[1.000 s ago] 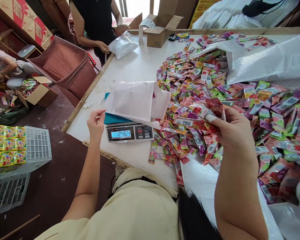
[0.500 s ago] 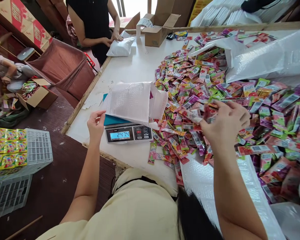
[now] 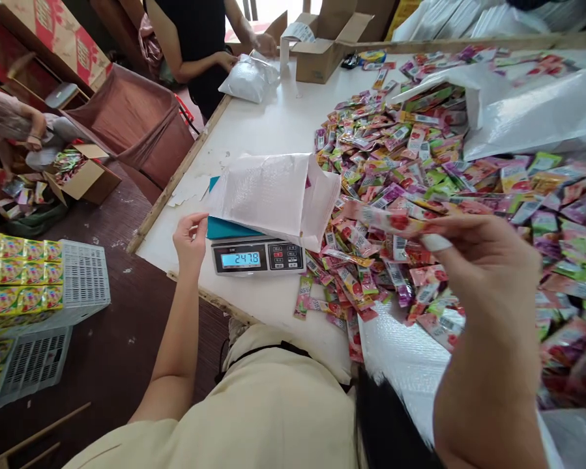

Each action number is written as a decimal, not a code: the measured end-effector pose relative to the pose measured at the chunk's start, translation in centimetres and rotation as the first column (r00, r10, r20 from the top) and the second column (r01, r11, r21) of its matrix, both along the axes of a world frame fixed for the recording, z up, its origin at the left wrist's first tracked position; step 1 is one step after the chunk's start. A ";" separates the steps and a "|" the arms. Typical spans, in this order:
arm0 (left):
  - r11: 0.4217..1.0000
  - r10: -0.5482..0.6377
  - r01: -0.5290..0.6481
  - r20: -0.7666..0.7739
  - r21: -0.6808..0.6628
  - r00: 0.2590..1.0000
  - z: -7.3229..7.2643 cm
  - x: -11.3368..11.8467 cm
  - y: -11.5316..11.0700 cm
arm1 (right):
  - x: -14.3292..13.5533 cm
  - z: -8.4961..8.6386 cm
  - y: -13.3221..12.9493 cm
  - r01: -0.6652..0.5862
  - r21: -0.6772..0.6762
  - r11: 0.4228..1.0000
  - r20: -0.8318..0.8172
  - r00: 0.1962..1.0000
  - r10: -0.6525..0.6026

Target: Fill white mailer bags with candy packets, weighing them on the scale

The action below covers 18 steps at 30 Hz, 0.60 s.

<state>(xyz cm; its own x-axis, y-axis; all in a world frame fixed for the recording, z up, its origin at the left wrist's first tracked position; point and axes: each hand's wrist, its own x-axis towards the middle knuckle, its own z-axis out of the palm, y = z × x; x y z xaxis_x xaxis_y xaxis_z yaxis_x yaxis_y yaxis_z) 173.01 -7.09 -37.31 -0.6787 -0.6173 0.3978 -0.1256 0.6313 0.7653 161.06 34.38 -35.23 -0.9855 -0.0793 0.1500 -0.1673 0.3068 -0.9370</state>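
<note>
My right hand (image 3: 488, 254) pinches a pink and red stick packet (image 3: 395, 220) between thumb and fingers, above a wide heap of similar stick packets (image 3: 371, 163). My left hand (image 3: 191, 241) has its fingers curled in and appears to hold nothing, close beside the left edge of the teal weighing plate (image 3: 229, 228). Over that plate lies a white bubble mailer (image 3: 263, 192), its mouth toward the heap and a bit of purple showing inside. Below it, the digital scale (image 3: 258, 258) reads about 247.8.
Across the table (image 3: 273, 127), a co-worker's hands hold a filled white mailer (image 3: 250, 79) beside an open carton (image 3: 317, 60). A large white bag (image 3: 532, 114) lies on the heap. At floor level on the left are crates (image 3: 85, 277), a cloth bin (image 3: 131, 124) and another person.
My right hand has lifted a stick packet from the heap and turned it toward the mailer. The scale reading rose from about 247.4 to 247.8. My left hand stays by the plate.
</note>
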 end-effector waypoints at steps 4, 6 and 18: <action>1.000 -0.014 0.014 0.014 0.026 1.000 -0.5 0.0 0.5 | 0.8 1.1 2.4 0.135 0.083 0.987 -0.026 0.991 -0.133; 0.999 -0.048 0.048 0.011 0.016 0.999 -0.4 -0.3 0.9 | 1.0 0.8 2.2 0.179 0.055 0.982 -0.039 0.983 -0.177; 0.994 -0.097 0.097 0.002 -0.041 0.995 0.2 -1.0 1.5 | -0.7 -1.0 0.5 0.166 0.338 0.926 -0.192 0.976 -0.105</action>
